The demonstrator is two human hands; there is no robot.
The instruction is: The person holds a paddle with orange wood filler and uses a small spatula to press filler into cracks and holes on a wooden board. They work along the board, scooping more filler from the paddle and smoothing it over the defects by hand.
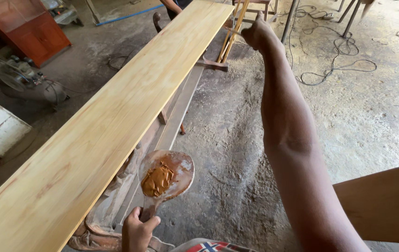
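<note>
Gripping the handle of a round paddle (166,175) loaded w/ brown filler paste (157,179), left hand (138,231) keeps it level beside the long pale plank (115,107), so paste stays put. Right hand (256,31) reaches far out, closed around thin sticks (234,25) near plank's far end; exact grip unclear.

That long plank (115,107) is a pale honey yellow with faint pinkish streaks running along the grain. The paddle (164,179) is greyish brown with white smears, and the blob of putty (157,179) on it is a mustardy orange-brown. The floor (372,107) is dusty grey, the cabinet (31,28) reddish brown, and the hose (124,17) bright blue.
</note>
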